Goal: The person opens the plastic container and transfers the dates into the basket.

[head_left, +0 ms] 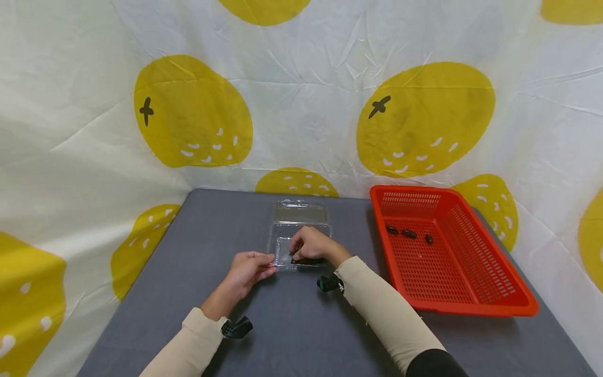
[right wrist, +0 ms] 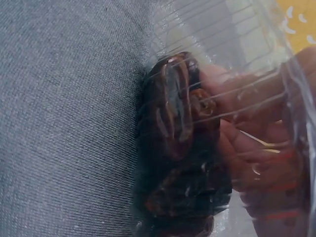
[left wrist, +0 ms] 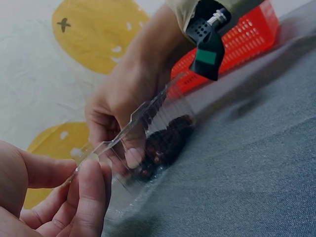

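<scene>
A clear plastic clamshell box [head_left: 281,245] lies on the grey table with its lid [head_left: 300,213] folded back. My left hand [head_left: 246,270] pinches the box's near left corner between thumb and fingers. Inside the box is my right hand [head_left: 310,244], its fingers bent down among dark brown dates [left wrist: 165,145] along the near wall. Through the clear wall in the right wrist view, the fingertips pinch a date [right wrist: 202,102] beside the others. The fingers partly hide that date.
A red perforated plastic basket [head_left: 466,308] stands on the table's right side, with three dates [head_left: 409,233] at its far left. A white cloth with yellow fruit prints [head_left: 301,120] hangs behind the grey table [head_left: 207,225].
</scene>
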The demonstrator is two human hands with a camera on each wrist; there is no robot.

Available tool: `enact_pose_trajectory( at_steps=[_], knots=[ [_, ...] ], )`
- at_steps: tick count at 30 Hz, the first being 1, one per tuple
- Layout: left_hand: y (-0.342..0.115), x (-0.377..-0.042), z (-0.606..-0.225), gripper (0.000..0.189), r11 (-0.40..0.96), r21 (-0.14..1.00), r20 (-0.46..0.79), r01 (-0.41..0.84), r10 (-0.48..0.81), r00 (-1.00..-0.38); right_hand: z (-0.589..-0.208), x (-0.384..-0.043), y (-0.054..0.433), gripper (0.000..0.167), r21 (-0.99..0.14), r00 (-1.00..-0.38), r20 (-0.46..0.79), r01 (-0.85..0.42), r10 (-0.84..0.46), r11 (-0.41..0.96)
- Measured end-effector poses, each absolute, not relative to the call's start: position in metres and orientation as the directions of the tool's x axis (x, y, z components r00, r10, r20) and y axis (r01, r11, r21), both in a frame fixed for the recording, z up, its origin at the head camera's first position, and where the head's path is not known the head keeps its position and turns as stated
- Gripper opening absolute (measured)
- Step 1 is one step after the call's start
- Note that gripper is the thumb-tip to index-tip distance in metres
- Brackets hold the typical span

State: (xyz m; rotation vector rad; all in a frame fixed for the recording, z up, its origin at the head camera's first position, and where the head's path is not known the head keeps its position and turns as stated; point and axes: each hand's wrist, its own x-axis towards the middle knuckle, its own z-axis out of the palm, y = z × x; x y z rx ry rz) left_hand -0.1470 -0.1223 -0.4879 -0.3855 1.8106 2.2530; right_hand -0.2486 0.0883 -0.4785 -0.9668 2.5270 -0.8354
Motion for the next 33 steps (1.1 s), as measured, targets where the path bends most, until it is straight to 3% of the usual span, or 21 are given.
enact_pose_trajectory(
  at_steps=[19,27,33],
  knots=[
    [-0.123,-0.151,-0.484,0.015,-0.216,0.914,-0.348,-0.344,0.018,-0.937,-0.449,-0.239,0.089,0.005,-0.779,-0.774,-0.011,-0.39,-0.633,0.491],
    [-0.125,-0.149,-0.486,0.026,-0.206,0.909,-0.366,-0.362,0.016,-0.93,-0.426,-0.232,0.095,0.005,-0.782,-0.794,0.003,-0.381,-0.608,0.494],
    [-0.124,-0.15,-0.486,0.024,-0.207,0.909,-0.369,-0.361,0.003,-0.93,-0.413,-0.228,0.112,0.005,-0.792,-0.825,0.026,-0.362,-0.565,0.492]
  ],
)
